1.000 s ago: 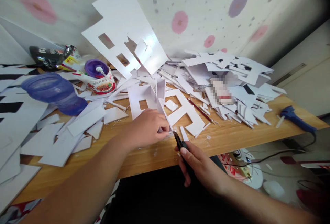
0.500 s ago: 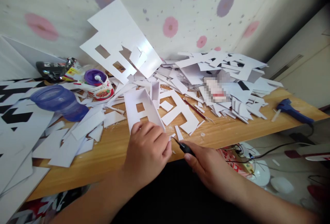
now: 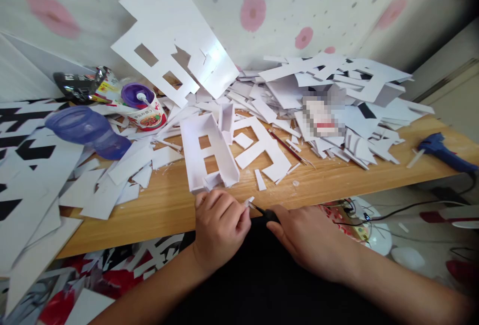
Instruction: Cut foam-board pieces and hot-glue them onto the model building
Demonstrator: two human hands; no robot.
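My left hand (image 3: 221,223) is closed, pinching a small white piece (image 3: 248,201) between thumb and forefinger just past the table's front edge. Wrapped round the black handle of a thin craft knife (image 3: 270,215), my right hand (image 3: 305,235) holds its tip against or very near that piece. Beyond my left hand lies an open white box-like part (image 3: 209,153) with rectangular cutouts. Right of it, a flat white cutout frame (image 3: 262,148) and a small white strip (image 3: 260,179) lie on the wood.
Behind stand a large white sheet (image 3: 168,31) and a heap of white scraps (image 3: 284,90). A blue translucent container (image 3: 90,130) and a paper tub (image 3: 147,115) are at the left. A blue glue gun (image 3: 445,151) lies far right on the wooden table (image 3: 337,180).
Both hands now sit nearer me relative to the table, away from the box-like part, whose near end shows. The view has shifted, and the table appears higher in the picture.
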